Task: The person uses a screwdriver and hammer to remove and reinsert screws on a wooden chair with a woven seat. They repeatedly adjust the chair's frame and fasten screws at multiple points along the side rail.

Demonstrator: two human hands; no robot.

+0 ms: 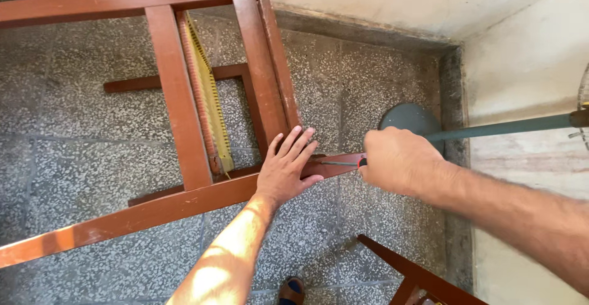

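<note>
Sunlit along its upper edge, the person's left forearm rises from the bottom of the view to the left hand, whose fingers lie flat and spread on a reddish-brown wooden chair frame — released, gripping nothing, only pressing the wood. Just to the right, the right hand is clenched around the handle of a screwdriver; only a sliver of red and black handle shows at the fist, the rest being hidden inside it. The thin metal shaft runs nearly level, pointing left toward the end of the frame's rail, its tip close beside the left hand's fingertips; whether the tip sits in a screw cannot be made out.

That rail is a smooth, varnished bar whose long axis slants from lower left up to the right. Between two upright slats a strip of woven yellow and red webbing shows edge-on. The frame is cut off at the left and top edges.

Beneath lies a speckled grey terrazzo floor. Behind the right hand stands a round, dull green fan base with its pole reaching right — the wire cage is barely visible at the edge. Another brown wooden piece is cropped at the bottom, near a sandalled foot.
</note>
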